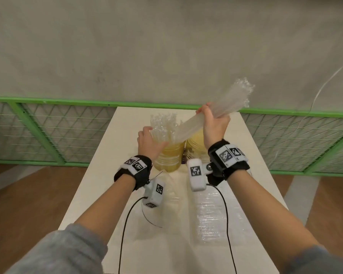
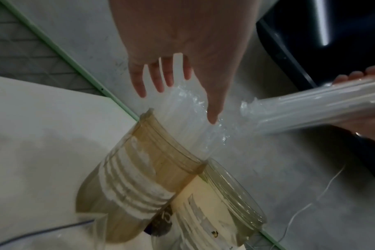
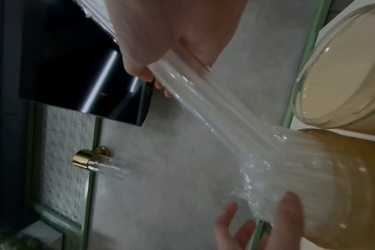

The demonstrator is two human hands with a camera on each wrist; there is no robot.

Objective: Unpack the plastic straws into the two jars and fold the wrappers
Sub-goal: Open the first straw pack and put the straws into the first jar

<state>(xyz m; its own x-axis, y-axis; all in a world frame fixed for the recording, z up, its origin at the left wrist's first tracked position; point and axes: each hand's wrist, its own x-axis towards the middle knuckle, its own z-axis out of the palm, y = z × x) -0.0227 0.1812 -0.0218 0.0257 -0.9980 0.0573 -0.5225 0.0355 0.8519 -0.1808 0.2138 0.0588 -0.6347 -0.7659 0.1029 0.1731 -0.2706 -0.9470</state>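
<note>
Two yellowish jars stand side by side at the far middle of the white table. The left jar holds a sheaf of clear straws. My left hand lies against those straws with straight fingers and the thumb near the rim. My right hand grips a long bundle of clear straws, tilted, its low end over the left jar's mouth. The right jar is empty inside. Two clear wrappers lie near me, one right and one left.
A green-framed mesh fence and a grey wall run behind the table's far edge. Black cables trail from both wrist cameras across the table's front. Wood floor shows on either side.
</note>
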